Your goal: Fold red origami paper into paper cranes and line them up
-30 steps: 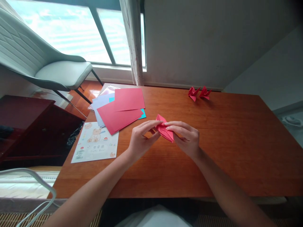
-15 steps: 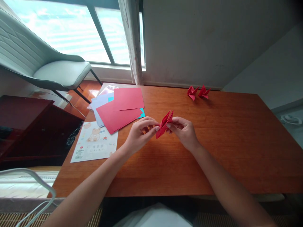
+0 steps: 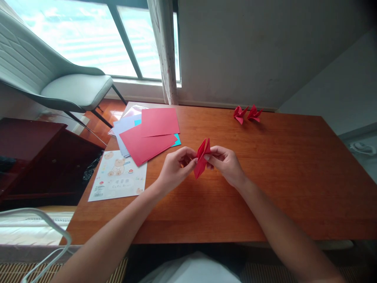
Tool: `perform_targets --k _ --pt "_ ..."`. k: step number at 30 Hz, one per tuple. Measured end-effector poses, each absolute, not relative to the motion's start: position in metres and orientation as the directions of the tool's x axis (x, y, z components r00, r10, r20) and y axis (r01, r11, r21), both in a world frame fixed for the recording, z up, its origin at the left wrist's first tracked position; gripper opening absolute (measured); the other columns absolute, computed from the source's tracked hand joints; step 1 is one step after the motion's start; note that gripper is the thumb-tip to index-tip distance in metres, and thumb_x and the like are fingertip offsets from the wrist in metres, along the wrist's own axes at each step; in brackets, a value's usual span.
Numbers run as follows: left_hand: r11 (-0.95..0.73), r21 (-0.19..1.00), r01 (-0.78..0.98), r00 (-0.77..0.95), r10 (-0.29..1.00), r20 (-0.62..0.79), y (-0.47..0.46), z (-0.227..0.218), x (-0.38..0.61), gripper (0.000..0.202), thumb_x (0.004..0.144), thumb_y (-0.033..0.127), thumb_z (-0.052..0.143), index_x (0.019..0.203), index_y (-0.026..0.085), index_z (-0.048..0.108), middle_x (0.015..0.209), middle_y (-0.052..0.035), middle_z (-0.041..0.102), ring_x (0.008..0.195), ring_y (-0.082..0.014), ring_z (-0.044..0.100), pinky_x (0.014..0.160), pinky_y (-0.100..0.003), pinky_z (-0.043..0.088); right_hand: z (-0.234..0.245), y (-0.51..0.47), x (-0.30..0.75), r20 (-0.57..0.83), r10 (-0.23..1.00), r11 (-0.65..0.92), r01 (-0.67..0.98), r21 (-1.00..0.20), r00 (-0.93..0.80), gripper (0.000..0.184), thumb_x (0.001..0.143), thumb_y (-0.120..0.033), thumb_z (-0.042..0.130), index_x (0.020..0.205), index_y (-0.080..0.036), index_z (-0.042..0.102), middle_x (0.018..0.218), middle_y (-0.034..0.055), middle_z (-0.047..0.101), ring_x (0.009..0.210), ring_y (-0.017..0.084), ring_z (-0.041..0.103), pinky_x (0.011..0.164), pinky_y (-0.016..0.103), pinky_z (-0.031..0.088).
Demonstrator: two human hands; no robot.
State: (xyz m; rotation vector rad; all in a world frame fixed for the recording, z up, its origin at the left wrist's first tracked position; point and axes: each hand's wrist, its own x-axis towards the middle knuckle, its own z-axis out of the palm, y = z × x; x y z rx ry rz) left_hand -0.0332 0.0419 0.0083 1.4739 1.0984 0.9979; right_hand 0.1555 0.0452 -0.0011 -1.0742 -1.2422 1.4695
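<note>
One folded red paper (image 3: 201, 162), twin tips (image 3: 208, 144) topmost, long axis leaning right

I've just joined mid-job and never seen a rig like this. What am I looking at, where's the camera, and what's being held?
There is no machine: these are a person's bare hands. Every picture comes from one camera worn on the head, looking forward and down. The left hand and right hand hold a folded red paper between them, over a wooden table. To the left lie red sheets with pale sheets and a bit of blue paper showing beneath, and nearer, a white sheet with bear drawings. Near the far edge, right of centre, are two folded red figures side by side.
</note>
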Motion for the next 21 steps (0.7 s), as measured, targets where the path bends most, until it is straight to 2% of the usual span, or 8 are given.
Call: perform_targets --k 4,8,12,15,21 --pt "-0.156 0.961 0.229 0.241 0.966 0.099 0.0412 0.0076 -0.0329 0.01 0.084 0.027 0.065 0.086 0.017 0.066 0.071 -0.0003 0.06 0.061 -0.0109 0.051 0.057 -0.021 0.04 -0.0025 0.0422 0.1527 -0.039 0.983 -0.044 -0.026 -0.999 -0.181 0.031 0.08 -0.047 0.075 0.089 -0.018 0.07 0.068 0.0006 0.069 0.054 0.013 0.061 0.052 0.026 0.05" --pt "-0.165 0.946 0.279 0.268 0.959 0.089 0.0405 0.0066 -0.0337 0.009 0.085 0.024 0.061 0.084 0.017 0.067 0.061 0.0028 0.053 0.054 -0.0092 0.045 0.052 -0.021 0.035 -0.0041 0.0397 0.1518 0.016 0.99 0.024 0.059 -0.998 -0.139 0.029 0.082 -0.047 0.073 0.091 -0.019 0.071 0.075 0.0028 0.072 0.059 0.016 0.066 0.052 0.026 0.051" --pt "-0.143 0.963 0.229 0.264 0.961 0.08 0.0367 0.0047 -0.032 0.011 0.087 0.026 0.061 0.09 0.017 0.067 0.069 -0.0011 0.067 0.058 -0.0118 0.058 0.055 -0.022 0.043 -0.0032 0.0382 0.1524 0.108 0.992 0.121 0.214 -0.969 -0.072 0.027 0.085 -0.047 0.07 0.089 -0.021 0.072 0.077 0.0046 0.073 0.063 0.018 0.068 0.055 0.029 0.053" --pt "-0.155 0.969 0.195 0.273 0.957 0.099 0.0344 0.006 -0.0297 0.015 0.087 0.029 0.063 0.096 0.017 0.067 0.077 -0.0042 0.072 0.064 -0.0145 0.064 0.059 -0.023 0.048 -0.0011 0.0371 0.1531 0.186 0.981 0.193 0.301 -0.934 -0.051 0.023 0.087 -0.044 0.068 0.088 -0.022 0.072 0.078 0.0051 0.074 0.065 0.019 0.068 0.059 0.03 0.054" --pt "-0.149 0.967 0.206 0.235 0.967 0.099 0.0362 0.0088 -0.0281 0.016 0.084 0.03 0.069 0.088 0.015 0.07 0.072 -0.0029 0.07 0.061 -0.0117 0.059 0.058 -0.021 0.045 -0.0018 0.037 0.1526 0.204 0.977 0.214 0.258 -0.942 -0.064 0.021 0.086 -0.042 0.07 0.087 -0.021 0.072 0.078 0.0043 0.072 0.064 0.017 0.065 0.06 0.03 0.053"
